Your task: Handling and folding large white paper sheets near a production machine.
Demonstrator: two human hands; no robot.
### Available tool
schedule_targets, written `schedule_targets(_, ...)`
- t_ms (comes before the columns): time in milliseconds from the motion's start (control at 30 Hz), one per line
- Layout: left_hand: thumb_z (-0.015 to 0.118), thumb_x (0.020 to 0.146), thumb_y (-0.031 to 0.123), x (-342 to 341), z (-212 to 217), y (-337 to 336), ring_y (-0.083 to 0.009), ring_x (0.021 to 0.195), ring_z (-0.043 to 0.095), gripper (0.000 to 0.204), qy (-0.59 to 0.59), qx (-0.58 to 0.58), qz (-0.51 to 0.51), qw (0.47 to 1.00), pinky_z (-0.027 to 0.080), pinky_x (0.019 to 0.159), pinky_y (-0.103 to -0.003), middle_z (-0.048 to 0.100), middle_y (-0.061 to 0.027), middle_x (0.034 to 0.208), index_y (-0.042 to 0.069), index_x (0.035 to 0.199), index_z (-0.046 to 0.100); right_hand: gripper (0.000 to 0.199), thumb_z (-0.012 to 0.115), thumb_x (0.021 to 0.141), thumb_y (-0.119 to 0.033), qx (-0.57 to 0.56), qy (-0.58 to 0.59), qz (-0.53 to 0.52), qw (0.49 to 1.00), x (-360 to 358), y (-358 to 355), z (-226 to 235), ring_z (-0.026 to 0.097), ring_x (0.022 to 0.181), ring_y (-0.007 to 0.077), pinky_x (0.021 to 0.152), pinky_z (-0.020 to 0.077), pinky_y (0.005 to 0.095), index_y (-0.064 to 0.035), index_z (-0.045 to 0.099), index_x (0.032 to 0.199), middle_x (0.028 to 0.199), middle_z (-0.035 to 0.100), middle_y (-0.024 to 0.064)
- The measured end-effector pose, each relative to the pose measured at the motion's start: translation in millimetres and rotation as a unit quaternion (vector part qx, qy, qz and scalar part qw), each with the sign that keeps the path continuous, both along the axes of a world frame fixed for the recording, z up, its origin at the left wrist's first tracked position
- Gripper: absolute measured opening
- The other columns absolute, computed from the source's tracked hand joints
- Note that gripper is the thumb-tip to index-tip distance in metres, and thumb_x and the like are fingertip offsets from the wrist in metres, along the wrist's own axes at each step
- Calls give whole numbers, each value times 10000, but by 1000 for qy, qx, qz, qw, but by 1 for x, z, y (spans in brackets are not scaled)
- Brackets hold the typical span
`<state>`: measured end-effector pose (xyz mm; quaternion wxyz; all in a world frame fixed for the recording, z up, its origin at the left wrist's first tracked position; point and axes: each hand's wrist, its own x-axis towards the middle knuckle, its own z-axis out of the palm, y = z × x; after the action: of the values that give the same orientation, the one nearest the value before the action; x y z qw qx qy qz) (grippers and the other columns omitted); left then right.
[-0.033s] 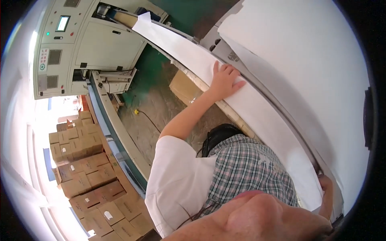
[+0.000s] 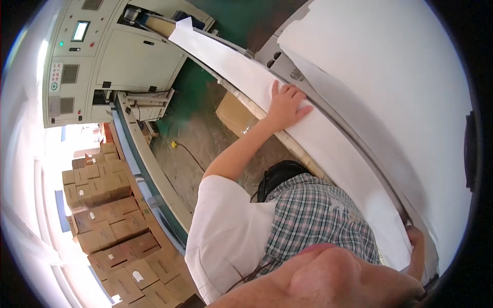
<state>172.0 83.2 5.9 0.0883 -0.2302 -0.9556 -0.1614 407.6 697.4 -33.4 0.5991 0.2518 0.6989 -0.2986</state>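
Observation:
A long strip of white paper [image 2: 336,141] lies along a narrow bench. My left hand [image 2: 288,107] rests flat on it, fingers spread and thumb out, holding nothing. At the lower right, my right hand [image 2: 416,237] is at the strip's outer edge, beside the grey rail [image 2: 382,177]. Its fingers are partly hidden and small, so I cannot see whether they grip the paper. Beyond the rail a large white sheet [image 2: 390,77] covers the adjoining surface, its near edge torn or uneven.
A pale machine cabinet [image 2: 126,59] with a lit screen stands at the far left. A narrow conveyor [image 2: 146,174] runs out from it. Stacked cardboard boxes [image 2: 120,220] line the left side. A flat cardboard box [image 2: 233,113] and a cable with a yellow plug [image 2: 174,144] lie on the floor.

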Motion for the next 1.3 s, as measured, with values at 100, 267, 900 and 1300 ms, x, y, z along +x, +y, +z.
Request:
schedule_targets(100, 589, 755, 383, 0, -4, 5, -291, 1052, 442, 341, -15, 4, -3, 1000, 180, 948, -607, 549, -90, 965, 71, 892, 568, 428, 642, 718, -287, -5, -68, -24, 997, 13, 17, -4, 598, 746, 209, 632, 495, 337, 6, 599, 1027, 855, 633, 144)
schedule_targets(267, 612, 740, 362, -3, -1, 7, -267, 1044, 451, 315, -27, 16, -3, 999, 166, 955, -600, 548, -64, 959, 78, 869, 566, 399, 635, 709, -280, -30, 13, 69, 997, 26, 33, -27, 608, 719, 223, 583, 501, 351, -22, 607, 1012, 831, 632, 139)
schedule_targets(900, 622, 744, 304, -5, 1, 9, -253, 1060, 448, 271, -19, 18, -5, 1000, 168, 968, -563, 549, -46, 1017, 97, 899, 538, 260, 630, 731, -210, 165, -42, -198, 965, 60, 83, 31, 608, 708, 200, 602, 496, 322, 45, 634, 780, 765, 631, 129)
schedule_targets(1300, 620, 745, 339, 0, -2, 1, -258, 1047, 455, 313, -16, 3, 13, 1000, 174, 962, -572, 545, -36, 1022, 93, 926, 551, 496, 616, 764, -166, -148, 347, 138, 916, -115, -204, 79, 495, 1075, 236, 937, 353, 298, 41, 454, 1184, 1181, 505, 174)
